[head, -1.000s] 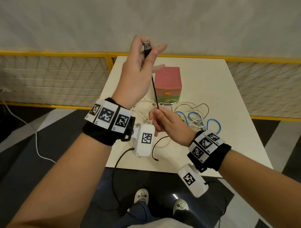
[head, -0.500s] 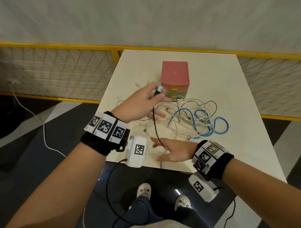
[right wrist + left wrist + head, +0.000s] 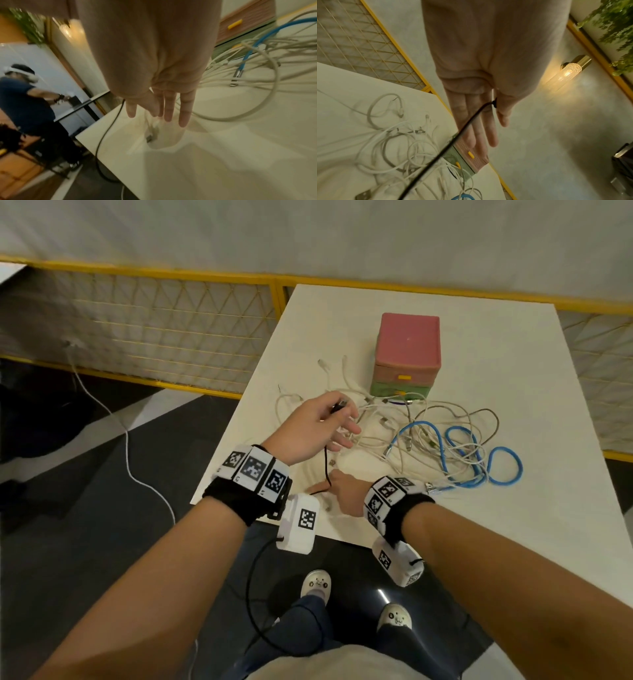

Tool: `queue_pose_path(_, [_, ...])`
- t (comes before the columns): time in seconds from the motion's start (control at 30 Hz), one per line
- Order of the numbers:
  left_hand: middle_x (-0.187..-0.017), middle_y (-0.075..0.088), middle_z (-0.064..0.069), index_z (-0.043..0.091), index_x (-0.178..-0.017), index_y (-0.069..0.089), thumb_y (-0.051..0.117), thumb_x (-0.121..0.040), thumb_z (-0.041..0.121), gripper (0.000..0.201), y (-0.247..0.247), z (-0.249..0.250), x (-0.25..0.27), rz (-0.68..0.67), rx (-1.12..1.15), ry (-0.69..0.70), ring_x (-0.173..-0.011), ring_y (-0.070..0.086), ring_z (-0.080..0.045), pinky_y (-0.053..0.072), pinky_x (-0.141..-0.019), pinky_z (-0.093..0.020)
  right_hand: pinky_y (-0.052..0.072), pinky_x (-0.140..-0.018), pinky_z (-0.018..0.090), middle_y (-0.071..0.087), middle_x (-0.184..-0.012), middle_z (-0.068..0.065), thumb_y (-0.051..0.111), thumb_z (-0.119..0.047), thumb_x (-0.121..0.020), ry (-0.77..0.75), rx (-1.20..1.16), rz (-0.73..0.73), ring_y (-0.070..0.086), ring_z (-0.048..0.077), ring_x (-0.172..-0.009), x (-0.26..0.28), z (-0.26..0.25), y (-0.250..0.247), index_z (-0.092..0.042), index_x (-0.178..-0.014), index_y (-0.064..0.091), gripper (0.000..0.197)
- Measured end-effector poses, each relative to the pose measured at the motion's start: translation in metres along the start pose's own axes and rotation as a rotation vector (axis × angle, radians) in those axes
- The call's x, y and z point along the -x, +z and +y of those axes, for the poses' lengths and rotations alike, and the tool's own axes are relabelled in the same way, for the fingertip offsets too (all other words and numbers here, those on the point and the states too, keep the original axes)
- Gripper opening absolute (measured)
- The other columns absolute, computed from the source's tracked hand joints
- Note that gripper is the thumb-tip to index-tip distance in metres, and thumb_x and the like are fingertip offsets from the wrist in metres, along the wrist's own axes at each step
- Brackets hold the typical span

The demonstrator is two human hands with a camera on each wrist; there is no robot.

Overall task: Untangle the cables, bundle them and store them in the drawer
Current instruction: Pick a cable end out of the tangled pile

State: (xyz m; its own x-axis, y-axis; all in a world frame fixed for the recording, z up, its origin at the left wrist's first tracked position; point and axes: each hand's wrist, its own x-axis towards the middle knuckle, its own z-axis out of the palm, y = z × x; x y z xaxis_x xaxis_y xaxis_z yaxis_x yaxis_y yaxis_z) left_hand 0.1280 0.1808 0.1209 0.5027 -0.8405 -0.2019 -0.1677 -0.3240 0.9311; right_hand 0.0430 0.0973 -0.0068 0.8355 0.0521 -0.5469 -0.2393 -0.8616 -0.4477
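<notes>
Head view: drawer box (image 3: 407, 350) shut on surface (image 3: 513, 525), contents unseen; cable tangle (image 3: 428, 440) in front. Left hand (image 3: 310, 428) pinches black cable (image 3: 326, 463) plug.
Right wrist view: right hand (image 3: 159, 86) fingers straight, holding nothing, above surface.

Person, head view: bare forearms; black wristband (image 3: 239, 501) on left wrist, another black wristband (image 3: 404, 515) on right, each ringed with black-and-white square-code tags; white tagged camera box (image 3: 298, 522) with black cable beneath each; dark blue trousers (image 3: 301, 631); white shoes (image 3: 317, 583).
</notes>
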Motion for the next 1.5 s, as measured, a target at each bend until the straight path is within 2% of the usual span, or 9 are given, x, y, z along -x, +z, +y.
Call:
queue_pose_path(0.17, [-0.071,0.061,0.006,0.013,-0.097,0.060,0.045,-0.102,0.011,0.017,-0.003,-0.006,-0.003,0.057,-0.001,0.090,-0.057,0.052,-0.011,0.042,-0.055,-0.018,0.039,-0.096,0.038,0.047,-0.111,0.014,0.046,-0.030,-0.096,-0.014,0.150,0.065,0.049,0.031,-0.107,-0.021,0.003,0.004,-0.006,-0.125,0.047,0.038])
queue_pose_path(0.33, [-0.094,0.069,0.000,0.010,-0.094,0.071,0.061,-0.094,0.011,0.010,-0.008,-0.008,-0.010,0.180,-0.007,0.129,-0.084,0.061,-0.010,0.045,-0.077,-0.016,0.040,-0.076,0.032,0.051,-0.115,0.016,0.044,-0.010,-0.094,-0.015,0.121,0.129,0.053,0.031,-0.103,-0.007,0.016,-0.004,-0.005,-0.110,0.054,0.020])
queue_pose_path(0.4, [-0.080,0.068,0.000,0.014,-0.092,0.075,0.057,-0.097,0.023,0.021,-0.010,-0.010,-0.014,0.204,-0.059,0.115,-0.070,0.058,-0.009,0.044,-0.066,-0.019,0.041,-0.075,0.030,0.049,-0.108,0.009,0.051,-0.003,-0.089,-0.053,0.025,0.223,0.054,0.028,-0.093,0.000,0.024,-0.008,-0.009,-0.104,0.058,0.018])
queue_pose_path(0.57, [-0.068,0.053,0.005,0.015,-0.101,0.074,0.047,-0.102,0.030,0.032,-0.015,-0.017,-0.026,0.202,-0.103,0.106,-0.048,0.044,0.002,0.034,-0.056,-0.019,0.052,-0.078,0.022,0.059,-0.111,0.002,0.051,0.005,-0.091,-0.171,-0.654,0.532,0.065,0.008,-0.085,0.024,0.030,-0.031,-0.006,-0.099,0.062,0.017])
queue_pose_path(0.73, [-0.085,0.064,-0.005,0.011,-0.109,0.070,0.045,-0.103,0.028,0.031,-0.001,-0.009,-0.040,0.110,-0.217,0.135,-0.051,0.049,0.007,0.037,-0.058,-0.015,0.058,-0.064,0.028,0.068,-0.087,0.010,0.050,-0.012,-0.098,-0.139,-1.237,0.647,0.068,0.019,-0.065,0.050,0.023,-0.064,-0.001,-0.104,0.061,0.017])
queue_pose_path(0.83, [-0.075,0.060,-0.006,-0.002,-0.101,0.067,0.049,-0.101,0.029,0.036,0.011,-0.004,-0.049,0.079,-0.198,0.142,-0.048,0.046,0.004,0.039,-0.055,-0.019,0.053,-0.051,0.024,0.064,-0.082,0.009,0.052,-0.017,-0.097,-0.149,-1.252,0.706,0.061,0.014,-0.051,0.061,0.024,-0.074,0.001,-0.105,0.064,0.023])
queue_pose_path(1.0, [-0.058,0.052,0.011,0.008,-0.098,0.054,0.046,-0.102,0.033,0.027,0.021,0.012,-0.061,0.111,0.037,0.076,-0.051,0.043,-0.006,0.037,-0.054,-0.026,0.052,-0.048,0.027,0.055,-0.081,0.006,0.042,-0.024,-0.101,-0.151,-1.207,0.603,0.061,0.019,-0.050,0.074,0.019,-0.074,-0.006,-0.093,0.060,0.026])
queue_pose_path(1.33, [-0.060,0.037,0.009,0.020,-0.085,0.044,0.035,-0.105,0.033,0.026,0.028,0.043,-0.063,0.061,0.269,0.194,-0.053,0.049,-0.008,0.051,-0.057,-0.026,0.051,-0.052,0.033,0.047,-0.073,0.004,0.029,-0.027,-0.104,-0.216,-1.128,0.559,0.063,0.025,-0.058,0.082,0.018,-0.075,-0.011,-0.083,0.045,0.031])
queue_pose_path(1.5, [-0.058,0.027,0.005,0.017,-0.092,0.045,0.034,-0.106,0.029,0.021,0.009,0.071,-0.062,0.037,0.387,0.259,-0.041,0.020,-0.008,0.019,-0.037,-0.018,0.047,-0.053,0.032,0.042,-0.071,0.004,0.025,-0.028,-0.105,-0.241,-1.022,0.484,0.061,0.026,-0.060,0.082,0.026,-0.077,-0.013,-0.077,0.040,0.035])
